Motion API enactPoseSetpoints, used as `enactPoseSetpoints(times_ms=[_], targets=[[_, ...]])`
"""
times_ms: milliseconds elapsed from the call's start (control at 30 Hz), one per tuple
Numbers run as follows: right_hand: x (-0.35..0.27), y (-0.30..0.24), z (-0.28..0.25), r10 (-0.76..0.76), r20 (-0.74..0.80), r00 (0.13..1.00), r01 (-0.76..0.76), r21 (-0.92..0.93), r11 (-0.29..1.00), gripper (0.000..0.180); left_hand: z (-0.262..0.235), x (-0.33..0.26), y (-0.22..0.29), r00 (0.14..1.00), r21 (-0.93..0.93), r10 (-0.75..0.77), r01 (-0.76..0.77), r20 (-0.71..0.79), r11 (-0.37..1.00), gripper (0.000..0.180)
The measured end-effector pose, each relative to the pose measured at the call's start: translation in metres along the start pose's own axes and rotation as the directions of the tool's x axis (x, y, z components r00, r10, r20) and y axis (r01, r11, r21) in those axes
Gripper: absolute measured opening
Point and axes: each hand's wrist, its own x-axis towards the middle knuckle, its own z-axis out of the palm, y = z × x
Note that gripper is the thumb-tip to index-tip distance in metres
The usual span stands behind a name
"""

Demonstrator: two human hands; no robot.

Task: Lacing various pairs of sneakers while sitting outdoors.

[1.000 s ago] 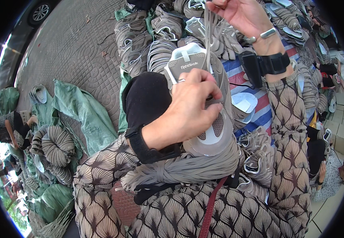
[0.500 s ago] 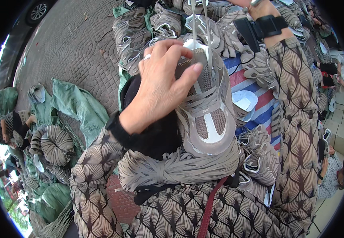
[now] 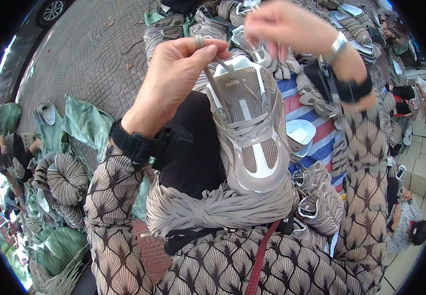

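Observation:
A grey-beige sneaker (image 3: 255, 132) with white trim rests on my lap, toe toward me, its lower eyelets threaded. Two grey shoelace ends (image 3: 214, 87) rise from the shoe to my left hand (image 3: 181, 61), which pinches them between thumb and fingers above the opening. My right hand (image 3: 291, 29) is raised beyond the heel, smeared by motion; whether its fingers grip anything does not show. A thick bundle of grey laces (image 3: 218, 209), tied round its middle, lies across my lap below the toe.
Several similar shoes (image 3: 318, 199) lie to the right on a striped sheet (image 3: 316, 130), with more beyond. Pale insoles (image 3: 300, 132) sit beside the sneaker. At left are green sacks (image 3: 87, 125) and stacked shoe parts (image 3: 68, 178). People sit at both sides.
My left hand has shifted up and left from the sneaker's side and now pinches the laces. My right hand has come down and inward, and the laces no longer stretch straight up.

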Motion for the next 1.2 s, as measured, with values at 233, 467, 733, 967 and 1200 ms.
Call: enactPoseSetpoints(times_ms=[233,467,733,967,1200], targets=[[-0.043,0.029,0.071,-0.224,-0.118,0.967,0.248,0.259,0.934,0.016,-0.016,-0.026,-0.005,0.972,0.161,0.08,-0.044,-0.222,0.986,0.019],[-0.054,0.043,0.071,-0.314,-0.196,0.929,0.336,0.09,0.938,0.008,-0.01,-0.049,0.0,0.954,0.032,0.069,-0.062,-0.292,0.998,0.021],[-0.056,0.049,0.084,-0.349,-0.183,0.919,0.369,0.089,0.925,0.016,0.011,-0.029,-0.003,0.966,-0.309,0.053,-0.133,-0.254,0.942,0.023],[-0.065,0.021,0.063,-0.262,0.122,0.957,0.279,-0.151,0.948,0.018,-0.029,-0.03,0.005,0.709,0.947,0.695,-0.293,0.122,0.133,0.019],[-0.051,0.045,0.076,-0.394,0.05,0.918,0.383,0.15,0.911,0.007,-0.046,-0.038,0.016,0.818,0.95,0.567,-0.244,0.095,0.194,0.038]])
